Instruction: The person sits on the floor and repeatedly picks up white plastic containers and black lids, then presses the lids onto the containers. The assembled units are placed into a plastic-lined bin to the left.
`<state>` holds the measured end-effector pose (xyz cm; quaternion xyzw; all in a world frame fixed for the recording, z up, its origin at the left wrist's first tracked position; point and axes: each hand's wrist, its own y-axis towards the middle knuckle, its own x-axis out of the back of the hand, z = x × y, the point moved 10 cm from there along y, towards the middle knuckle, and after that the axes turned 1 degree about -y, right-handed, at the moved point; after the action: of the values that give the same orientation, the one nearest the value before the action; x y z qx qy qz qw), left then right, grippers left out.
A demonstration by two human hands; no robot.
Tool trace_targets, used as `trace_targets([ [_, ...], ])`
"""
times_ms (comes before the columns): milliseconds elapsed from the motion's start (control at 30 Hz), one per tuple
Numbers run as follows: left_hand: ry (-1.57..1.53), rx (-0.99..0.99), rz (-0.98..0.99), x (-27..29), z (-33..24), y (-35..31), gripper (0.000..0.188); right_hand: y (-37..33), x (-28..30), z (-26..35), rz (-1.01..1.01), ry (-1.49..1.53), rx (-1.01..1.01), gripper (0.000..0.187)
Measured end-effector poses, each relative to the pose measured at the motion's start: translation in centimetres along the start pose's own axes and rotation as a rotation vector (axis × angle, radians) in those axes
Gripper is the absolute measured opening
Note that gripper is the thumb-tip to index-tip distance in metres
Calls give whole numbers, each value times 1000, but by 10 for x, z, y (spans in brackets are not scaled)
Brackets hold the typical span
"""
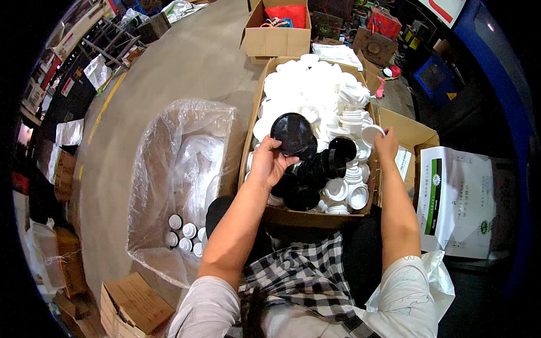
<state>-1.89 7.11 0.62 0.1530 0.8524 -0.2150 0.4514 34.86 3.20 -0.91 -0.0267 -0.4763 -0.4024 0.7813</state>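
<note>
My left hand (269,163) is closed on the edge of a round black lid (291,133), held tilted above the pile. In my right hand (386,144) a white lid (371,135) is pinched at its rim, near the box's right side. Below both hands stands a cardboard box (298,218) heaped with white lids (307,84), some nested in short stacks. A cluster of black lids (324,169) lies on top, close to my left hand, and my hand and its lid hide part of the heap.
Left of the box, a plastic-lined carton (163,129) holds several white-and-black capped pieces (189,230). Another carton (277,42) with red contents stands beyond. A printed plastic bag (459,197) lies at the right, and a folded cardboard box (135,304) sits at lower left.
</note>
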Motion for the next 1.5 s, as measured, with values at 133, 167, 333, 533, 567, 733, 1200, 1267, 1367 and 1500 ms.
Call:
trace_targets([
  [133,-80,78,173,-26,9,-5,34,-11,38,74,34,539,67,18],
  [167,-127,117,224,-34,12,-9,37,-21,36,88,87,760,37,17],
  [333,-229,215,449,-64,24,-18,54,-54,39,126,210,1062,-35,17],
  [533,-231,258,470,-66,30,-20,54,-67,13,132,392,1226,-248,30],
  [567,-234,251,476,-64,28,-20,54,-76,21,147,441,1253,-288,32],
  [733,-210,245,459,-71,27,-21,59,-85,33,169,582,1361,-280,40],
  [1200,-287,203,419,-73,20,-22,55,-119,52,219,560,1119,572,68],
  [1267,-245,170,430,-73,16,-23,53,-117,47,215,549,1130,499,68],
  [1367,-211,128,448,-81,11,-27,51,-118,70,227,353,891,684,67],
  [1500,-145,75,434,-76,13,-24,47,-139,101,255,201,633,890,64],
])
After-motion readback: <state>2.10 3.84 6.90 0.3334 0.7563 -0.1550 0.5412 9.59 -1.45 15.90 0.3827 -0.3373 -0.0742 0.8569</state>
